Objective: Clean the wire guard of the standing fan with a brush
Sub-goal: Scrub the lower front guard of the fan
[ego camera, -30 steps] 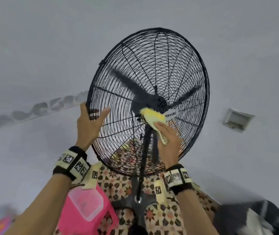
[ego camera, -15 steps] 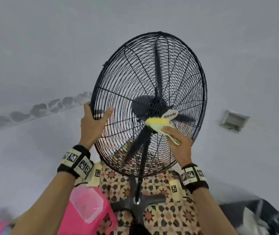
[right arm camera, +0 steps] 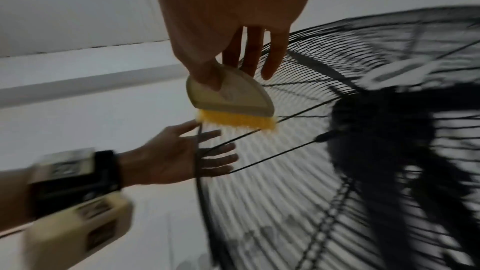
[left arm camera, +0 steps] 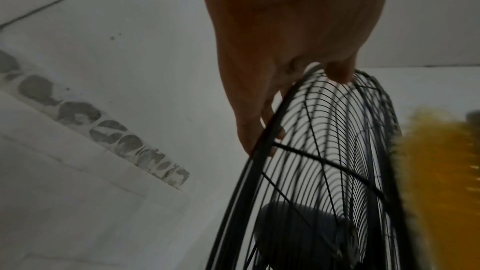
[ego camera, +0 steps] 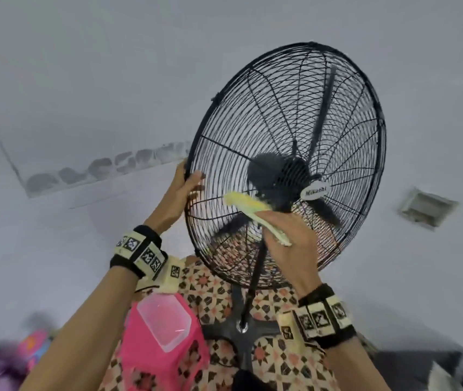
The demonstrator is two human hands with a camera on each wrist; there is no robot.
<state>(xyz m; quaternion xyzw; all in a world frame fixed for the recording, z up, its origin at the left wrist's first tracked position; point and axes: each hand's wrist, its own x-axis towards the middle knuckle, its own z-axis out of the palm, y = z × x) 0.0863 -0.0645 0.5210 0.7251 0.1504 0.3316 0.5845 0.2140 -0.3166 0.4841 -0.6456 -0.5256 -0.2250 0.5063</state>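
Observation:
The standing fan's black wire guard (ego camera: 252, 131) fills the middle of the head view, tilted back. My left hand (ego camera: 189, 179) grips its left rim, thumb in front and fingers behind the wires (right arm camera: 215, 159). My right hand (ego camera: 283, 232) holds a cream-backed brush (ego camera: 248, 206) with yellow bristles. The bristles (right arm camera: 236, 120) press on the guard's front, left of the dark hub (ego camera: 281, 173). From the left wrist, the rim (left arm camera: 262, 147) runs under my fingers and the bristles (left arm camera: 441, 171) show as a blur at right.
The fan's pole and cross-shaped base (ego camera: 241, 331) stand on a patterned mat (ego camera: 216, 292). A pink plastic stool (ego camera: 162, 342) sits just left of the base, under my left forearm. White walls surround the fan, with a wall box (ego camera: 424, 207) at right.
The brush has swept from beside the hub badge leftward across the guard. The fan blades have turned. My left hand has kept its hold on the rim.

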